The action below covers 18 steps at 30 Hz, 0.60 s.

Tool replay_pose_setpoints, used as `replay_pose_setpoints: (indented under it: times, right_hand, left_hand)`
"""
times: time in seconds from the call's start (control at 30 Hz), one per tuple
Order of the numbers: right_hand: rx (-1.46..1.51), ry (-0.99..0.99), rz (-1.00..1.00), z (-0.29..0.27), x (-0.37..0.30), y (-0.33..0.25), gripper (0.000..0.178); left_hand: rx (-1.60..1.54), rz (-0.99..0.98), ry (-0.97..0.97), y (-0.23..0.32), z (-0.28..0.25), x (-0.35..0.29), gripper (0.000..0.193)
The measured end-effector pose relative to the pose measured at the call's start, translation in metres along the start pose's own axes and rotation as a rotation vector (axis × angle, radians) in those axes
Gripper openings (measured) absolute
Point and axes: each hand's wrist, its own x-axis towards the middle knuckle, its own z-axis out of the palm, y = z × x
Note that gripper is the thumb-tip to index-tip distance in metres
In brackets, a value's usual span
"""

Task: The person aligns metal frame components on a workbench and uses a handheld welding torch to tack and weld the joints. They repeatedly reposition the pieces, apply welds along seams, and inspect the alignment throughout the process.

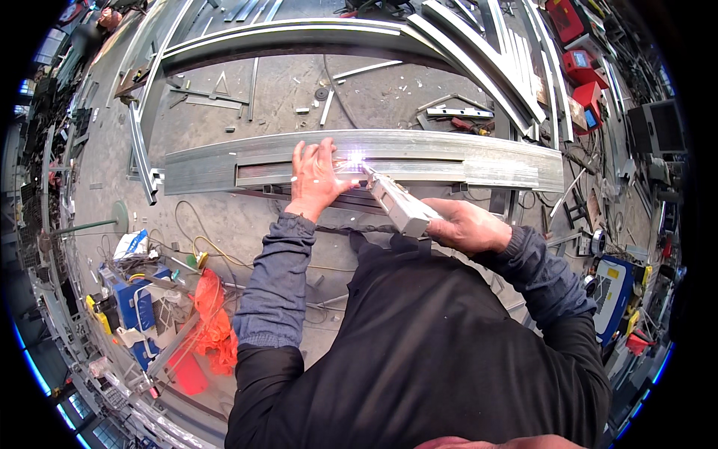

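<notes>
A long galvanized steel piece (508,156) lies crosswise before me, with a narrower strip (426,170) set along its near half. My left hand (310,183) rests on it with fingers apart, thumb pointing right along the strip. In my right hand (470,226) is a boxy, pale welding gun (400,206), its thin nozzle slanting up and left to the steel. A bright violet-white glare (357,159) burns at the nozzle tip, just right of my left fingers. The exact contact point is lost in the glare. My right fingers are partly hidden behind the gun.
Long steel channels (299,30) make a frame beyond the workpiece. Red machines (587,105) stand at the far right. A blue case (615,288) is at the right; a blue machine (134,303) and red plastic bag (213,322) sit lower left. Cables (202,239) trail over the floor.
</notes>
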Motion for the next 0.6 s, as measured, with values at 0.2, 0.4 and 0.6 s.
replay_pose_setpoints:
  times: [0.2,0.4,0.6]
  right_hand:
    - [0.005,0.014,-0.015,0.001,-0.001,0.005,0.059]
    - [0.015,0.018,0.007,0.000,-0.004,0.000,0.060]
    - [0.056,0.012,-0.009,0.001,-0.004,0.005,0.058]
  left_hand:
    - [0.046,0.022,-0.082,0.003,-0.008,0.001,0.105]
    - [0.092,0.037,-0.167,-0.001,-0.019,0.000,0.085]
    - [-0.226,-0.149,-0.173,-0.015,-0.022,0.013,0.047]
